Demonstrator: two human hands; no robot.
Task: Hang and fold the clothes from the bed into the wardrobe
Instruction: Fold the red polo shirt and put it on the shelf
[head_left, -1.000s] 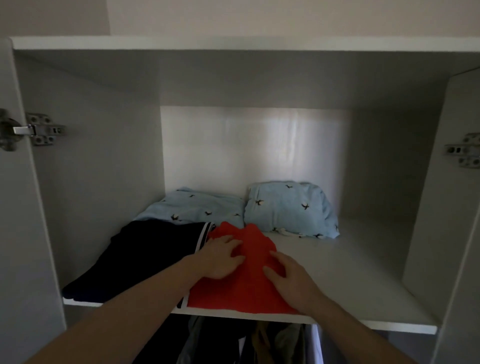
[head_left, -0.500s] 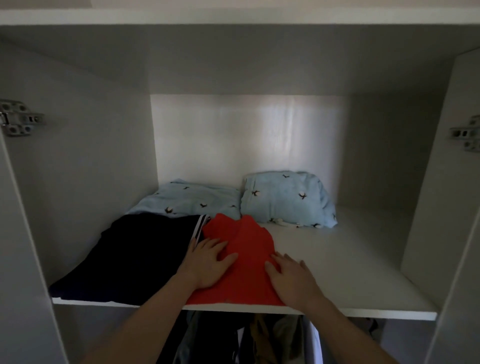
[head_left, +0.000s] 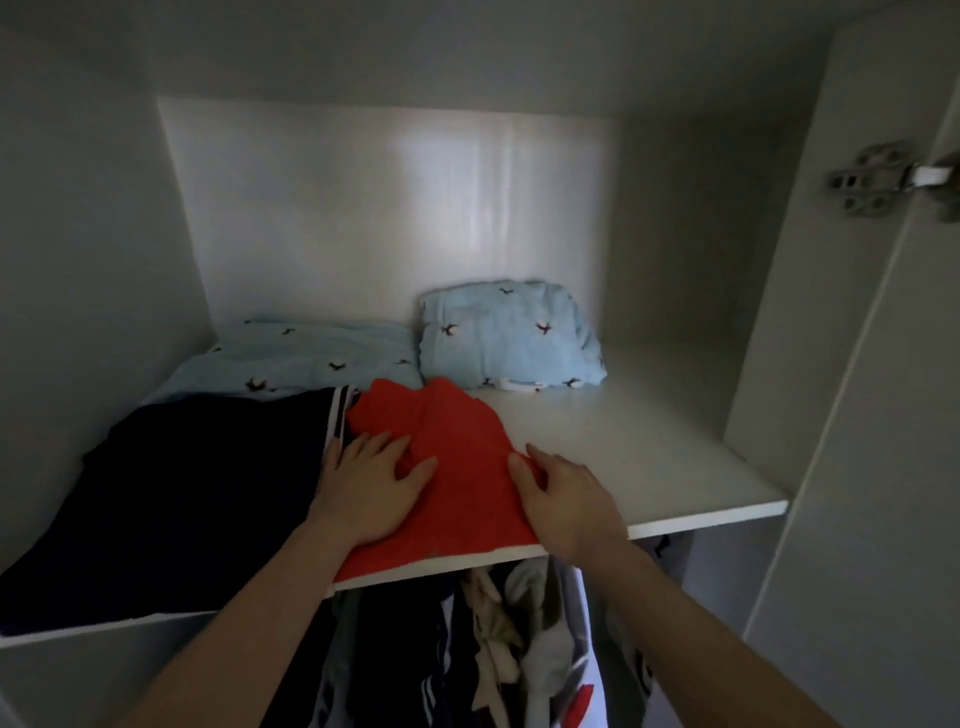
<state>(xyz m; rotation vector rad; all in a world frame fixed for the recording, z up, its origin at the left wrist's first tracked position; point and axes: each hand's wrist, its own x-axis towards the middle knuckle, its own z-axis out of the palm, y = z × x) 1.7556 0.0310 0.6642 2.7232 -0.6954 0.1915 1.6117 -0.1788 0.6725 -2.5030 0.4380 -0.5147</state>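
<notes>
A folded red garment (head_left: 457, 467) lies at the front of the white wardrobe shelf (head_left: 649, 467). My left hand (head_left: 371, 480) presses flat on its left side with fingers spread. Along the garment's right edge rests my right hand (head_left: 563, 499), fingers extended, fingertips on the cloth. A folded dark navy garment with white stripes (head_left: 197, 478) lies just left of the red one. Two folded light blue patterned pieces sit behind, one flat (head_left: 306, 358) and one bundled (head_left: 511, 340).
Below the shelf hang several clothes (head_left: 498, 639). The wardrobe's right side panel (head_left: 779, 312) carries a metal door hinge (head_left: 878, 184). The left wall (head_left: 78, 260) stands close to the navy garment. Bare shelf shows right of the red garment.
The view has shifted closer and to the right. Both hands stay on the red garment, which has slid slightly further back on the shelf.
</notes>
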